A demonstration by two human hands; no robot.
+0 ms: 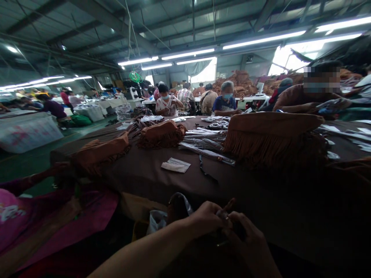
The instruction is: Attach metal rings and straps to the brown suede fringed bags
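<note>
Low in the middle of the head view, my left hand (207, 216) and my right hand (247, 237) meet at the fingertips, both closed. A narrow brown strip (231, 204) sticks up beyond the fingers, and my left hand appears to grip it. My right fingers pinch at the same spot, but shadow hides what they hold. A small pale thin piece (222, 244) shows under the right fingers. Just left of my hands, a clear plastic bag (185, 200) surrounds something dark. On the table ahead lie a flat white packet (176, 165) and a black strap (206, 170).
A brown-covered table (139, 173) spreads ahead, bearing a large fringed brown suede piece (269, 127), smaller fringed pieces (162, 131) and plastic-wrapped strips (207, 150). At left sits a co-worker in a pink top (17, 216). Other people work across the table.
</note>
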